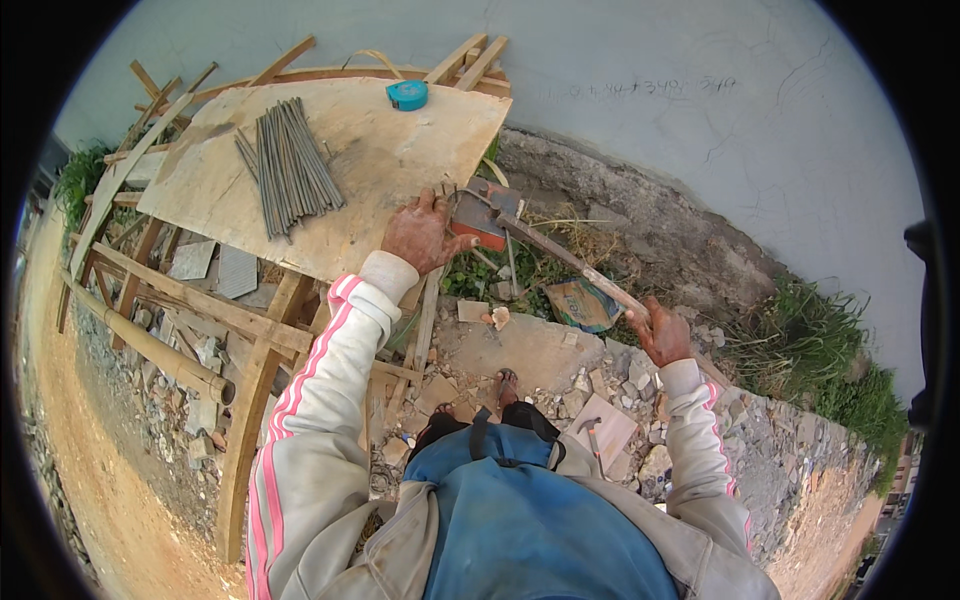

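At the near right corner of a plywood sheet [385, 150], my left hand [422, 232] has curled fingers beside an orange and rusty metal bending tool [480, 230], its thumb reaching onto the tool; what the fingers hold is hidden. A thin bent rod [512, 255] shows at the tool. My right hand [657, 333] is closed on the long worn bar handle [585, 272] that slopes down to the right from the tool. A pile of thin steel rods [290, 170] lies on the plywood, with a teal tape measure [407, 95] near the back edge.
A rough timber frame [252, 325] and bamboo pole [165, 345] stand at left. A pale wall [700, 130] runs behind, with weeds [840, 400] at its foot. Rubble [630, 390] covers the ground round my feet, with a hammer [595, 440] on a pinkish board [615, 425].
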The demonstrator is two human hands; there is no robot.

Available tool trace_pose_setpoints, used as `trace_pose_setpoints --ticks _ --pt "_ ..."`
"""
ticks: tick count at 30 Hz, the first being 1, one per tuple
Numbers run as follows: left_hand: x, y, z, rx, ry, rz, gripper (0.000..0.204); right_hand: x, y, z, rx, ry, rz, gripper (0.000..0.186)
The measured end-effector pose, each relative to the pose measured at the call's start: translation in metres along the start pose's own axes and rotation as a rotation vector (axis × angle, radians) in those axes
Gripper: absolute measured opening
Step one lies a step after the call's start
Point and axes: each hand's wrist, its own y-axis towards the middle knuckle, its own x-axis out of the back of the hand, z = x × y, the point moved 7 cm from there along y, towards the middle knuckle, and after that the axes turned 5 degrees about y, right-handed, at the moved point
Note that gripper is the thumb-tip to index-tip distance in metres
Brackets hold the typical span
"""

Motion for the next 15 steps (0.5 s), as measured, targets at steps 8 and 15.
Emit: trace_pose_setpoints --ticks 8,15 --pt "-0.009 0.007 0.011 -0.067 0.027 0.052 0.093 0.003 -0.02 0.022 -0.208 -0.023 0.116 0.073" --pt "-0.004 0.007 0.008 -0.088 0.072 -0.022 0.093 0.009 -0.052 0.04 -0.252 -0.063 0.057 0.078"
